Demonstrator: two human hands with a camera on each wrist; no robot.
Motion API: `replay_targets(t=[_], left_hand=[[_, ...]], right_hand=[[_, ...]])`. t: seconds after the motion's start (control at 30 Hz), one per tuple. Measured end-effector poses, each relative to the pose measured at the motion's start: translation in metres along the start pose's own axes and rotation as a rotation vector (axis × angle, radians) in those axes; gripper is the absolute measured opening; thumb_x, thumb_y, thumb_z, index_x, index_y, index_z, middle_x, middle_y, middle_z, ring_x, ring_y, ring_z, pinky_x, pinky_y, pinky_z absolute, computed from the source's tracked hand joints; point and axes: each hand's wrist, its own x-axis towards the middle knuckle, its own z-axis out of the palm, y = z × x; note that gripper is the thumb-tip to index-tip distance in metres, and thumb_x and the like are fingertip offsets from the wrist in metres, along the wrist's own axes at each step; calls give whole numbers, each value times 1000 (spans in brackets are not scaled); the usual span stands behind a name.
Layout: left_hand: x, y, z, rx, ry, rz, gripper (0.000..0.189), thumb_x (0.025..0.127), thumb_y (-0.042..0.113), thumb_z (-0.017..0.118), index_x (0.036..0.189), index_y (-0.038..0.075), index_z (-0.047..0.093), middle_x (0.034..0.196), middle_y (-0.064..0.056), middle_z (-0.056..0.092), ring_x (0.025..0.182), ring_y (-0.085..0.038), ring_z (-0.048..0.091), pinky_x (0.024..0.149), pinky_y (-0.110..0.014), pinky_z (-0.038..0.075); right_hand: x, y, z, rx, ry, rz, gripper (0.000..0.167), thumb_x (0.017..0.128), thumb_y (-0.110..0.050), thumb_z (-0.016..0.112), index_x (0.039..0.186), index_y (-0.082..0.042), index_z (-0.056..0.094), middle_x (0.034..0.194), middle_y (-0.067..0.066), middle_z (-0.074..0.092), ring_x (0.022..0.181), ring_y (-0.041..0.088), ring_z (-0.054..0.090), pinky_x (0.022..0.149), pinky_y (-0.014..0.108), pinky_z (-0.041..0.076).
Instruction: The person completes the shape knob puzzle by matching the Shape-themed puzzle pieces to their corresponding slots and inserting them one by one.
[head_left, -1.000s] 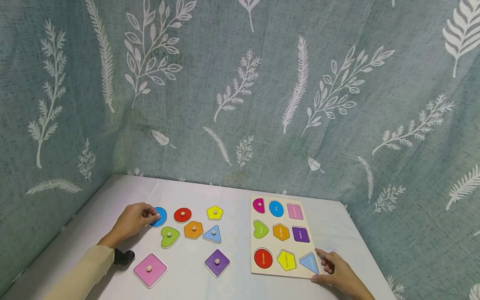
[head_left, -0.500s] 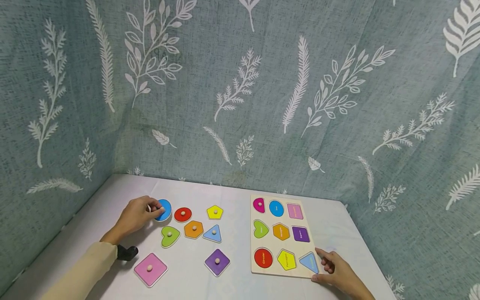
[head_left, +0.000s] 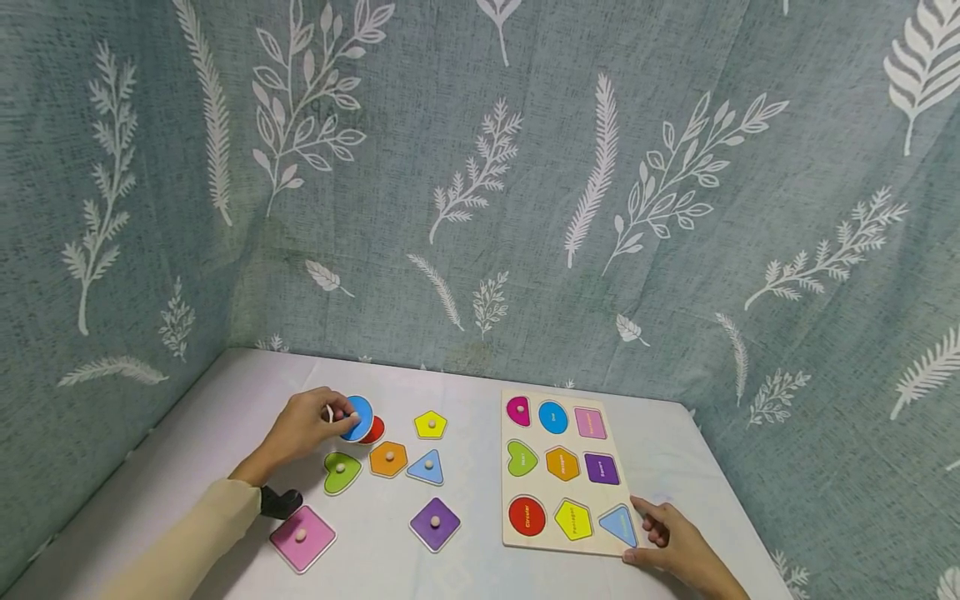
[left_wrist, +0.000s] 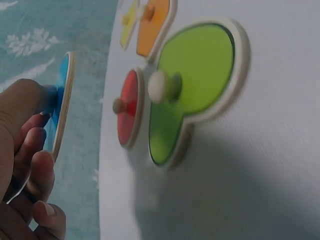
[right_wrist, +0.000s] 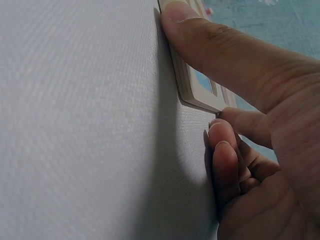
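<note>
My left hand (head_left: 306, 425) pinches the blue oval puzzle piece (head_left: 358, 419) by its knob and holds it raised above the table, as the left wrist view also shows. From the head view the oval covers part of the red round piece (head_left: 377, 430). Just below the hand lies the green heart piece (left_wrist: 200, 70). At the right, my right hand (head_left: 675, 546) grips the near right corner of the wooden puzzle board (head_left: 551, 546), thumb on the front edge and index finger along the side. A magenta half-round piece (head_left: 517, 410) sits in the board's far left recess.
Between the hands lie an orange hexagon (head_left: 388, 458), a yellow pentagon (head_left: 430, 425), a light blue triangle (head_left: 427, 467) and a purple square (head_left: 435, 524). A pink piece (head_left: 303, 539) lies near the left sleeve. A patterned curtain (head_left: 480, 192) hangs behind and beside the table.
My left hand has lifted the blue oval off the table and carried it to the right, over the red piece. The right hand and the board have stayed in place.
</note>
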Motion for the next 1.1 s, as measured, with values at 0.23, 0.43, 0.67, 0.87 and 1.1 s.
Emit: replay_targets(t=[0.23, 0.43, 0.67, 0.87, 1.1], left_hand=[[6, 13, 8, -3, -10, 28, 11, 86, 16, 83, 90, 14, 73, 80, 6, 57, 74, -16, 51, 66, -28, 44], [13, 22, 17, -9, -34, 30, 11, 87, 17, 83, 91, 14, 73, 78, 7, 56, 73, -15, 51, 64, -27, 45], [20, 35, 31, -45, -64, 48, 11, 87, 17, 83, 91, 14, 74, 76, 7, 56, 70, -14, 51, 58, -25, 45], [24, 46, 41, -54, -81, 95, 11, 87, 18, 84, 90, 15, 73, 75, 8, 56, 68, -12, 50, 58, -26, 45], [34, 59, 56, -64, -105, 127, 12, 88, 22, 83, 87, 19, 72, 74, 11, 56, 68, -10, 50, 62, -26, 45]], right_hand=[[0, 0, -2, -24, -21, -26, 101, 64, -38, 98, 144, 5, 54, 93, 4, 44, 87, 18, 45, 70, 29, 40], [0, 0, -1, 8, -13, -10, 101, 62, -34, 100, 144, 4, 54, 93, 4, 44, 87, 19, 46, 70, 28, 41], [0, -1, 0, -9, 8, -27, 99, 60, -30, 100, 142, 3, 56, 92, 3, 44, 85, 18, 45, 68, 27, 40], [0, -1, 1, -33, 9, -29, 100, 59, -33, 101, 142, 1, 58, 92, 3, 44, 85, 17, 45, 68, 26, 39], [-1, -2, -1, -30, -1, -22, 98, 62, -31, 100, 143, 2, 56, 94, 3, 45, 86, 18, 45, 69, 27, 40]])
